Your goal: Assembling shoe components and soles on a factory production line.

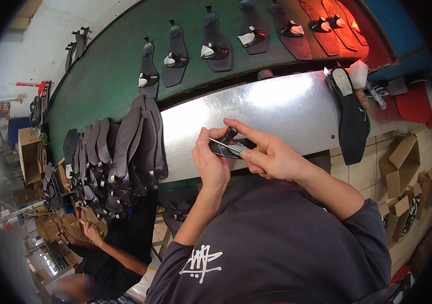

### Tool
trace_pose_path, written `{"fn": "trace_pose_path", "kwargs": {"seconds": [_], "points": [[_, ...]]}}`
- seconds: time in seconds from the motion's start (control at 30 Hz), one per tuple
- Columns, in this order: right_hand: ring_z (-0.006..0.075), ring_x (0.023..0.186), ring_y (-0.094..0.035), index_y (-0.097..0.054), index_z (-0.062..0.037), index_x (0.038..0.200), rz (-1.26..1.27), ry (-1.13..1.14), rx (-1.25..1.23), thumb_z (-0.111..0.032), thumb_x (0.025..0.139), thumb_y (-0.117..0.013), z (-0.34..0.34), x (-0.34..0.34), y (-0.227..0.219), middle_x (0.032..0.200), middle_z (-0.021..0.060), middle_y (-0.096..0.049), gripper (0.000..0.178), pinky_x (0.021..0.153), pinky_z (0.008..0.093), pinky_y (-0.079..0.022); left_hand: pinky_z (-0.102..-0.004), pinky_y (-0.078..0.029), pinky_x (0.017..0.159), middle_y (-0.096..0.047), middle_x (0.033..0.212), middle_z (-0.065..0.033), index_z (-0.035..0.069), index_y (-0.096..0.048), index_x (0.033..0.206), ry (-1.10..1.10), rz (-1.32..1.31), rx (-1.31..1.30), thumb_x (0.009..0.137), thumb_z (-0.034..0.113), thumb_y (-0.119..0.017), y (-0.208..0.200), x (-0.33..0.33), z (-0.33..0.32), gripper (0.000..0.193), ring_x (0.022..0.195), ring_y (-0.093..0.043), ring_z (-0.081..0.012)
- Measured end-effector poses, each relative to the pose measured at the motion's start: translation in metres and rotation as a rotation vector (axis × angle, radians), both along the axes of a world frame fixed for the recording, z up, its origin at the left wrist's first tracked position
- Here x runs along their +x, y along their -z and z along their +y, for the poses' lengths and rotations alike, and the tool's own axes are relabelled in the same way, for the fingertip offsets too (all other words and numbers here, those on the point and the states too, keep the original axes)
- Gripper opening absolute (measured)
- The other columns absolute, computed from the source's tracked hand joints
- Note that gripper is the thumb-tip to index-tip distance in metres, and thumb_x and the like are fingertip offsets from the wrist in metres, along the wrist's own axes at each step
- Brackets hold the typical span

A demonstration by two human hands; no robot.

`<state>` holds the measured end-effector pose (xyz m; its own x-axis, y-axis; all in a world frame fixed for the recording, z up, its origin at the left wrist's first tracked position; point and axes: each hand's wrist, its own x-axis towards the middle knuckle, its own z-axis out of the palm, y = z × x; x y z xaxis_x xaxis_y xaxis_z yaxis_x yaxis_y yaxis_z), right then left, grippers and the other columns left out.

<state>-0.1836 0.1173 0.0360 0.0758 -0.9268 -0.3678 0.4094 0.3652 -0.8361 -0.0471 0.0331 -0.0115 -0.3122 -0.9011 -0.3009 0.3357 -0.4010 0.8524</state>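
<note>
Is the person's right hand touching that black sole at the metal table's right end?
Apart. The head view shows shiny metal table between the right hand and the black sole.

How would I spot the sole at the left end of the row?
Find the big green table beyond the metal sheet. Along it runs a row of dark soles; follow that to its left end. The end sole has a white patch near its lower end and, unlike its neighbours, lies right by the big pile.
</note>
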Motion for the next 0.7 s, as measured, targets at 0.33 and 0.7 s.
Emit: {"fn": "trace_pose_path", "kwargs": {"seconds": [0.33,0.7], "points": [[0.0077,0.048,-0.043,-0.053,-0.0164,0.136,0.561,0.36,0.028,-0.014,0.097,-0.048,-0.004,-0.058,0.017,0.061,-0.0007,-0.047,0.04,0.044,0.0243,-0.037,-0.0326,-0.053,0.073,-0.066,0.089,-0.0166,-0.01,-0.061,0.104,0.16,0.009,0.055,0.1,0.026,-0.043,0.003,0.019,-0.014,0.041,0.075,-0.064,-0.0224],[0.0263,0.099,-0.057,-0.064,-0.0055,0.11,1.318,0.295,-0.429,-0.015,0.086,-0.061,0.0,-0.084,0.05,0.109,0.0109,-0.06,0.026,0.085,0.0384,-0.044,-0.0306,-0.05,0.087,-0.065,0.1,-0.0085,-0.006,-0.065,0.11,0.575,-0.081,-0.067,0.078,-0.002,-0.065,-0.014,0.044,-0.028,0.032,0.092,-0.061,-0.014]]}}
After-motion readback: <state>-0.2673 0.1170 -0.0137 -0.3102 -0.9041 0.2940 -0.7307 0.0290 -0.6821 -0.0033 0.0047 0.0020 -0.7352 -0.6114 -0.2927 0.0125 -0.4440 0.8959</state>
